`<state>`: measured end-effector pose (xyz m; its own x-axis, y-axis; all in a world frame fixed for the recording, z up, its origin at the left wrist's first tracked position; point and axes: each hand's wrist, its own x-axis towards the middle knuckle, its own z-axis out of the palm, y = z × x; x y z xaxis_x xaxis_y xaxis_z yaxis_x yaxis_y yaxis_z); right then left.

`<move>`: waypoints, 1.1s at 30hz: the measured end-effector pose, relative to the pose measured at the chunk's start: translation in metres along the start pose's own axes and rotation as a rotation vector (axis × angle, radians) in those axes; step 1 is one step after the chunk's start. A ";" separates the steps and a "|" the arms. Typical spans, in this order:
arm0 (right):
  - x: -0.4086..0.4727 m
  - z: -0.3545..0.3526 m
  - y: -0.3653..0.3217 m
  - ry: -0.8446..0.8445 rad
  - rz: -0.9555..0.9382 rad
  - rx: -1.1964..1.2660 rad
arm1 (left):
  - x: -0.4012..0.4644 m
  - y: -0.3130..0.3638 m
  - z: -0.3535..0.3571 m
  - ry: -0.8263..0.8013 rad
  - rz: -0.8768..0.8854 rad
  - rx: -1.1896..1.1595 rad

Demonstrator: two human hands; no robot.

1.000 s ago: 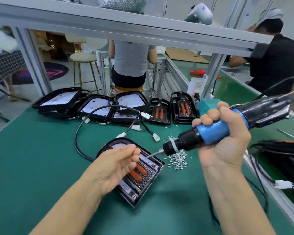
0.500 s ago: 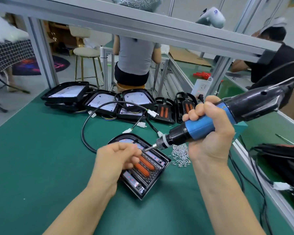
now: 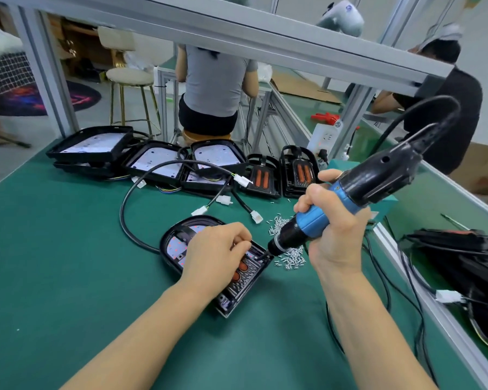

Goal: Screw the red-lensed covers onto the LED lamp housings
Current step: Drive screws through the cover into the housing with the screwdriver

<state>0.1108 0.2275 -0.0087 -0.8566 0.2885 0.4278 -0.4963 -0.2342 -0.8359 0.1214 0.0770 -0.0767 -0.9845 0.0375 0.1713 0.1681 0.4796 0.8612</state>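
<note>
The step in hand looks like driving a screw at the far right corner of the black, red-lensed plastic cover (image 3: 244, 277), which sits on the black rounded LED lamp housing (image 3: 178, 243) near the middle of the green bench mat (image 3: 54, 263). The right hand (image 3: 335, 235) is wrapped fully round the blue-and-black corded electric screwdriver (image 3: 350, 198), whose bit slants down toward 8 o'clock onto that corner. The left hand (image 3: 214, 257) rests over the cover with fingers curled, its fingertips bunched just beside the bit, seemingly steadying a screw.

Next, I judge, the driver needs tipping closer to upright over the hole before it is run, with the cover kept from shifting.

The screw itself is hidden by fingertips and bit, so whether it is seated cannot be told. The left palm covers most of the cover's red lenses. A scatter of small silver screws (image 3: 289, 256) lies at 3 o'clock from the housing.
</note>
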 end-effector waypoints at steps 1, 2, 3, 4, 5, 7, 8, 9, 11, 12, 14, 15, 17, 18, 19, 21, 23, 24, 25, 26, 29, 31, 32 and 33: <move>0.000 0.000 0.001 0.002 0.002 0.000 | 0.002 0.000 0.001 -0.002 -0.007 0.000; 0.000 -0.001 0.002 0.005 0.005 0.002 | 0.003 0.000 0.003 -0.004 -0.011 0.005; 0.001 -0.002 0.002 0.006 0.008 0.006 | 0.004 0.000 0.003 -0.006 -0.009 0.018; 0.001 -0.002 0.003 0.005 0.012 0.009 | 0.006 0.000 0.003 -0.007 -0.003 0.038; 0.002 -0.003 0.004 0.002 0.013 0.010 | 0.007 0.001 0.003 -0.011 0.002 0.061; 0.002 -0.004 0.004 -0.003 0.016 0.006 | 0.009 0.002 0.001 -0.039 0.001 0.115; 0.003 -0.004 0.005 -0.007 0.017 0.001 | 0.012 0.004 0.000 -0.064 -0.005 0.142; 0.003 -0.005 0.005 -0.012 0.016 -0.005 | 0.014 0.007 -0.001 -0.094 -0.011 0.176; 0.003 -0.005 0.005 -0.015 0.015 -0.004 | 0.020 0.013 -0.002 -0.143 -0.006 0.272; 0.002 -0.005 0.004 -0.016 0.016 0.001 | 0.022 0.016 -0.002 -0.161 -0.001 0.313; 0.001 -0.006 0.004 -0.026 0.016 0.012 | 0.026 0.020 -0.002 -0.188 0.004 0.357; 0.001 -0.007 0.003 -0.030 0.013 0.021 | 0.027 0.022 -0.002 -0.194 0.008 0.369; 0.000 -0.011 -0.001 -0.026 0.006 0.061 | 0.029 0.024 -0.003 -0.177 0.036 0.415; 0.001 -0.013 -0.004 -0.019 0.003 0.090 | 0.030 0.024 -0.004 -0.159 0.055 0.437; 0.002 -0.016 -0.007 -0.009 0.001 0.117 | 0.031 0.025 -0.005 -0.142 0.070 0.441; 0.005 -0.022 -0.013 0.019 -0.007 0.163 | 0.033 0.027 -0.004 -0.126 0.089 0.410; 0.008 -0.030 -0.019 0.053 -0.014 0.203 | 0.036 0.031 0.001 -0.119 0.114 0.349; 0.009 -0.033 -0.021 0.069 -0.016 0.215 | 0.039 0.034 0.004 -0.122 0.129 0.319; 0.009 -0.037 -0.023 0.081 -0.020 0.220 | 0.042 0.037 0.008 -0.132 0.144 0.298; 0.009 -0.041 -0.025 0.092 -0.024 0.221 | 0.046 0.040 0.014 -0.151 0.158 0.292; 0.008 -0.051 -0.027 0.110 -0.026 0.213 | 0.057 0.046 0.033 -0.226 0.179 0.368; 0.007 -0.058 -0.027 0.125 -0.020 0.207 | 0.063 0.046 0.045 -0.257 0.178 0.434; 0.007 -0.061 -0.027 0.136 -0.018 0.202 | 0.067 0.046 0.049 -0.268 0.176 0.459; 0.007 -0.064 -0.027 0.148 -0.019 0.197 | 0.070 0.044 0.052 -0.278 0.170 0.484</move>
<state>0.1270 0.2948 -0.0050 -0.8241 0.4239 0.3758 -0.5425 -0.3998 -0.7388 0.0571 0.1469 -0.0515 -0.9329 0.3462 0.0992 0.3470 0.7904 0.5048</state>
